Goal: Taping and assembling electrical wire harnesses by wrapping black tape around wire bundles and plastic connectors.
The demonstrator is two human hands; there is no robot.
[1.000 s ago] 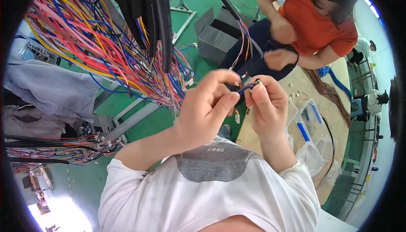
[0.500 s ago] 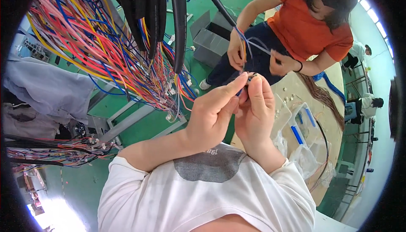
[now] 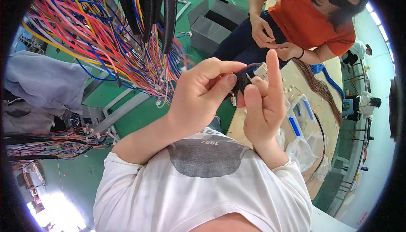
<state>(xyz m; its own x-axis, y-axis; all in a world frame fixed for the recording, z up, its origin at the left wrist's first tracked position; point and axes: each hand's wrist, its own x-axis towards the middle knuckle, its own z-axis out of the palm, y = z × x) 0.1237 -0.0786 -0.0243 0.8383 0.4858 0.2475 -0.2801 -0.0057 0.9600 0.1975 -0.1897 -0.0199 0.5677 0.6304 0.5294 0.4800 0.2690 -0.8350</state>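
Observation:
My left hand and my right hand are raised close together in front of my chest. Between them sits a small black connector with thin red and dark wires trailing from it and a small white plug hanging below. My left thumb and forefinger pinch the black connector from the left. My right hand touches it from the right, with its forefinger pointing straight up. Most of the connector is hidden by my fingers.
A dense wire harness of red, blue, yellow and white wires hangs at upper left, with thick black cables. A person in an orange shirt handles wires beyond a wooden table holding clear bags. A grey box stands on the green floor.
Both hands have come closer to the camera and shifted slightly right. My right forefinger has straightened upward. The person in orange has lowered both hands toward the table's edge.

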